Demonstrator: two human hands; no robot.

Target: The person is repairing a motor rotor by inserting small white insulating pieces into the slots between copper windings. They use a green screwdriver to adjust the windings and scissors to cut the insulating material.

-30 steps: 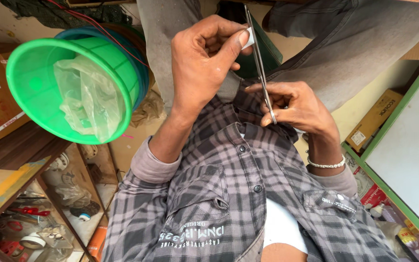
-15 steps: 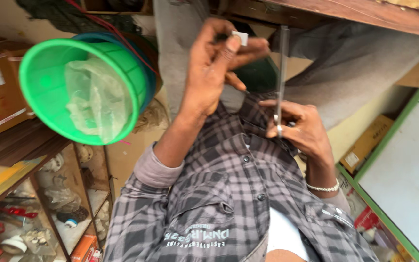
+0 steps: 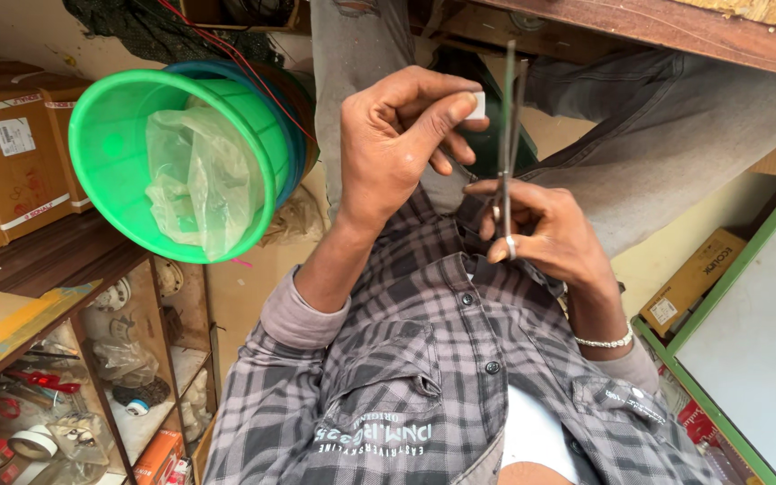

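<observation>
My left hand (image 3: 392, 148) is raised over my lap and pinches a small white piece (image 3: 476, 105) between thumb and forefinger. My right hand (image 3: 545, 229) is just right of it and grips the handles of slim metal scissors (image 3: 507, 126). The blades point straight away from me, and their tips are close beside the white piece. Whether the blades touch it I cannot tell. Below both hands are my grey checked shirt (image 3: 424, 377) and grey trousers (image 3: 666, 117).
A green basin (image 3: 101, 153) nested in a blue one holds a clear plastic bag (image 3: 195, 180) at the left. Cardboard boxes (image 3: 11, 153) and shelves with tools and tape (image 3: 33, 413) lie further left. A wooden edge (image 3: 675, 27) runs overhead; a green-framed white board (image 3: 756, 332) is at the right.
The scissors have swung from a slant to pointing straight away. My left hand with the white piece has come lower and closer to the blades.
</observation>
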